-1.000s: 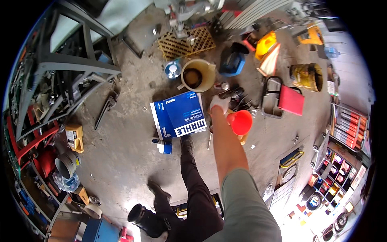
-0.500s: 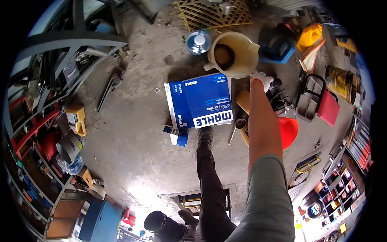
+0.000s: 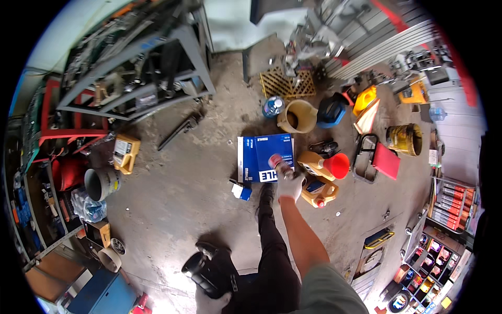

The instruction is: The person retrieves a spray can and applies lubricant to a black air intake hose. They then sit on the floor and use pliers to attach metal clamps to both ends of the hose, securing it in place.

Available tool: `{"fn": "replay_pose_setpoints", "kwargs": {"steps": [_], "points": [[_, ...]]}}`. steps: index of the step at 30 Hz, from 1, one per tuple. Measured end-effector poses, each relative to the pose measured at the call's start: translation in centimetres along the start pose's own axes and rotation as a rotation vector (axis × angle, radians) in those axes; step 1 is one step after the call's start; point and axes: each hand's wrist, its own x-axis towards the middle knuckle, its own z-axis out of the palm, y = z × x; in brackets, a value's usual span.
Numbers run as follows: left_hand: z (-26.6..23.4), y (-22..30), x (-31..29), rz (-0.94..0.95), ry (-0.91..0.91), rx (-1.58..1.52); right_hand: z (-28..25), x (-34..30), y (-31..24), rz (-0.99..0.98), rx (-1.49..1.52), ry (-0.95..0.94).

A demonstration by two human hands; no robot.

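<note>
My right hand (image 3: 291,187), in a whitish glove, is closed round a blurred short cylindrical thing with a pinkish-red round end (image 3: 275,161). It is over the lower right of the large blue-and-white boxes (image 3: 265,149) on the floor. At the lower edge my left hand (image 3: 215,302), also gloved, shows only in part, against a black cylinder (image 3: 199,269) with a shiny round end; its fingers are mostly hidden. A small blue-and-white carton (image 3: 241,192) lies by my shoe. Right of the boxes are gold jugs (image 3: 320,192), a red funnel (image 3: 338,166) and a dark tool (image 3: 325,147).
Beyond the boxes stand a beige pitcher (image 3: 308,116), a clear blue-tinted bottle (image 3: 273,107) and a blue container (image 3: 331,110). A folding seat with a red pad (image 3: 386,159) and a yellow bucket (image 3: 403,139) are at right. A grey metal rack (image 3: 180,44) stands far left.
My right hand has come back from beside the pitcher to above the blue boxes, now with the red-ended thing in it. The view has shifted, showing more of the far wall.
</note>
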Motion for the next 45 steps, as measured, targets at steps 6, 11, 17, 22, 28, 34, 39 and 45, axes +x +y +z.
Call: {"fn": "replay_pose_setpoints", "kwargs": {"steps": [6,11,17,22,28,34,39,45], "points": [[-14.0,3.4,-8.1,0.308,0.021,-0.234,-19.9,-26.1,-12.0,-0.373,0.349,-0.652],[-27.1,5.9,-17.6,0.553,-0.006,-0.466,-31.0,-44.6,-23.8,-0.247,1.056,-1.213],[-37.9,4.8,-28.7,0.634,-0.076,-0.844,-32.4,-64.3,-32.0,0.16,1.163,-1.973],[-42.9,2.5,-35.5,0.821,0.074,-1.01,-31.1,-76.1,-34.9,-0.238,0.645,-2.02],[-46.6,-2.1,-39.0,0.816,0.009,-1.2,-27.5,-87.9,-34.5,-0.755,0.405,-1.822],[-49.5,-2.4,-40.8,0.918,-0.014,-1.461,-22.0,-96.9,-34.0,-0.656,0.345,-1.915],[-51.9,-4.5,-41.6,0.979,0.117,-1.466,-17.3,-101.3,-34.9,-0.579,0.116,-2.191],[-52.7,-7.9,-43.9,0.952,0.327,-1.591,-11.9,-106.5,-31.3,-0.566,-0.153,-2.274]]}}
